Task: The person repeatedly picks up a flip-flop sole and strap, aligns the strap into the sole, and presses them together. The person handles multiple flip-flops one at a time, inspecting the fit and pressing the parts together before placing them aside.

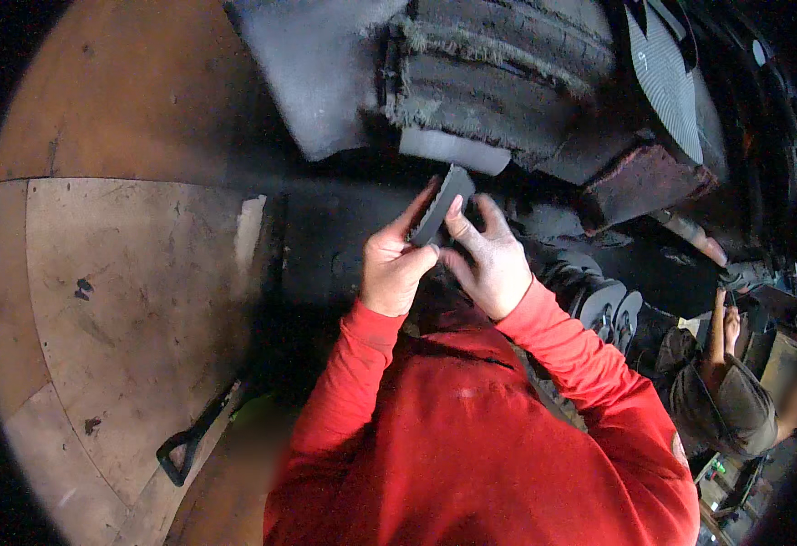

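Both my hands are raised in front of my chest, with red sleeves down to the wrists. Between them is a dark, thick, flat piece with a ridged edge (442,207), much like a sandal sole, tilted up on its side. My left hand (394,267) is closed on its lower left side, thumb at the near end. My right hand (492,259) pinches it from the right, fingertips against its face. The far side of the piece is hidden. Just beyond it lies a pale grey strip (455,150), under a dark, fuzzy, layered mass (498,82).
A stained wooden panel (134,318) fills the left, with a black handle (180,455) near its lower edge. At the upper right is a grey ribbed sole (667,86). Flip-flops (606,305) lie right of my arm. Another person (726,400) works at the far right.
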Tool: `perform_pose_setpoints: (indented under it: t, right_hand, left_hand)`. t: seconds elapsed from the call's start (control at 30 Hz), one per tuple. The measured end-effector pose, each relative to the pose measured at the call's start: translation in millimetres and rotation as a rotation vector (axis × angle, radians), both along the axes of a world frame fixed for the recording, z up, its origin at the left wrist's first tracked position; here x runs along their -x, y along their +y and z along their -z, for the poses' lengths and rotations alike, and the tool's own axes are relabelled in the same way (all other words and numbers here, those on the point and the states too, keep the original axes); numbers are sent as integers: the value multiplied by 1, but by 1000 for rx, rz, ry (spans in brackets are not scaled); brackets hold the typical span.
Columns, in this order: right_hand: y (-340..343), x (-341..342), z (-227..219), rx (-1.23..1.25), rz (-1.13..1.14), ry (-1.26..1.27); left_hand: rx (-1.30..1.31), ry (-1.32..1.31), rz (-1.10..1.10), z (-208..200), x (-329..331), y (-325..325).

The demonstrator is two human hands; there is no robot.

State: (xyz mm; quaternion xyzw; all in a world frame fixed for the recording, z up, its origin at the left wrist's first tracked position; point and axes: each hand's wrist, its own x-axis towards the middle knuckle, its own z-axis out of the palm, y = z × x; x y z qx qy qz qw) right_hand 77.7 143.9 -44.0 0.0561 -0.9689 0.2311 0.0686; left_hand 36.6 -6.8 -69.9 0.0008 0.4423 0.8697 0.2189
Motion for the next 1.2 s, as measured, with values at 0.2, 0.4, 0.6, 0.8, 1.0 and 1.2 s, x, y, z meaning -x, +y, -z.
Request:
perform_pose_setpoints:
  t: [0.2, 0.4, 0.6, 0.8, 1.0, 1.2]
  right_hand:
    - [-14, 0, 48, 678, 207, -34]
    - [-16, 16, 52, 488, 96, -116]
    - [-21, 15, 40, 753, -74, -186]
    - [-14, 19, 31, 1059, -76, -393]
    - [14, 31, 36, 1001, 49, -518]
    - [13, 9, 25, 239, 29, -244]
  left_hand:
    - [568, 320, -68, -23, -2, -1]
    - [877, 496, -134, -31, 21, 6]
    - [1155, 466, -97, -48, 35, 9]
    - [1220, 381, 8, -46, 47, 15]
    - [1159, 246, 64, -2, 59, 35]
    - [359, 32, -196, -2, 10, 28]
